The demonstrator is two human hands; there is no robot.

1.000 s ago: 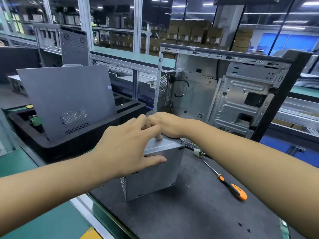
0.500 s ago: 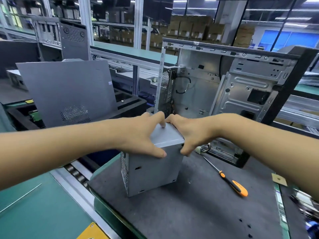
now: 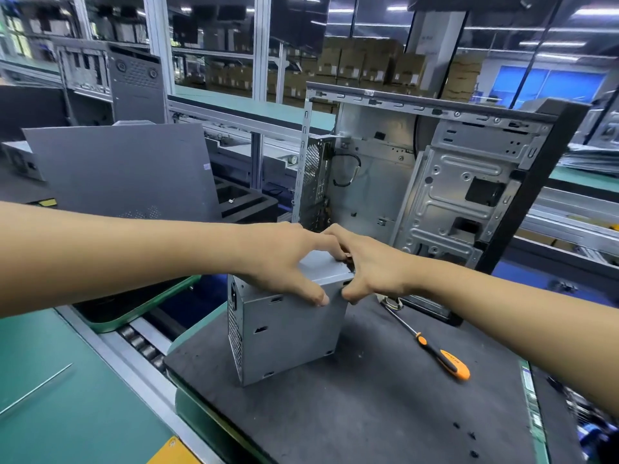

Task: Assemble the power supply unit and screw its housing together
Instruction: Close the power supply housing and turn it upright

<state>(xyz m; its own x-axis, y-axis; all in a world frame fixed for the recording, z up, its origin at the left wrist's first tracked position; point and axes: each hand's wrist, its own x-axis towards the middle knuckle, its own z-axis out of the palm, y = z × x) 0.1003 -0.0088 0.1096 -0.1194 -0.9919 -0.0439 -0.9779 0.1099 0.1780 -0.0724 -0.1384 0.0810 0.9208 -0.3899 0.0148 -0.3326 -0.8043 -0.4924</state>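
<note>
Passed first, at the far left, a big flat grey metal side panel [image 3: 127,169] leaned up behind a green work table [image 3: 67,396]. Then came to the left hand [image 3: 288,266], reached in from the left and clamped on the top of the grey metal power supply box [image 3: 291,326]: thumb spread wide and pressed down on the near face, the other fingers kept close together and laid over the top edge. Found the box stood up on its end on the dark grey work mat [image 3: 368,413], long side up and down, mesh face turned left, right under both hands. Next met the right hand [image 3: 371,272], set against the box's top right corner, thumb hooked on the right edge, fingers curled over the top and touching the left hand's fingers; could not tell what the fingertips pinched there. Looked like pressing the housing shut, with the screwing not yet begun. Further right, lay the orange-handled screwdriver [image 3: 432,346] flat on the mat, just beside the box, handle toward the person and tip toward the open silver computer case [image 3: 435,195] behind. Sat closer to the right hand than the left, so probably best grabbed by that one. Spotted a few small black screws [image 3: 469,433] on the mat's near right part.
</note>
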